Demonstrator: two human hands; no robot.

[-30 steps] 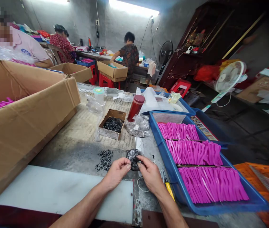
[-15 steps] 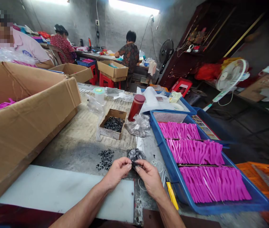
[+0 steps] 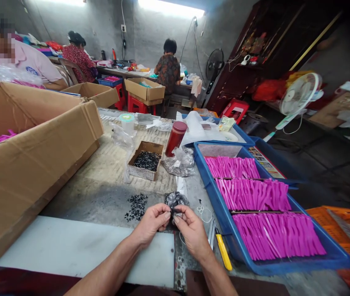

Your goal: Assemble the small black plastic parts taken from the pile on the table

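Note:
My left hand (image 3: 154, 221) is closed in a pinch, thumb against forefinger. Facing it, my right hand (image 3: 191, 230) pinches too, the fingertips of both almost meeting. A tiny dark piece (image 3: 172, 210) sits between them, apparently a small black part; its shape is mostly hidden by the fingers. Just behind the hands lies a clear plastic bag (image 3: 176, 199) of black parts. To the left of my left hand a loose pile of small black parts (image 3: 136, 206) is spread on the table.
An open small box (image 3: 145, 161) of black pins stands beyond the pile, beside a red canister (image 3: 175, 139). On the right, a blue tray (image 3: 249, 268) holds rows of magenta strips. A yellow-handled tool (image 3: 223, 251) lies beside it. A large carton (image 3: 35, 164) stands left. Several people sit beyond.
The view has shifted slightly. My right thumb and fingers have moved a little around the small dark piece; both hands stay in the same place over the table.

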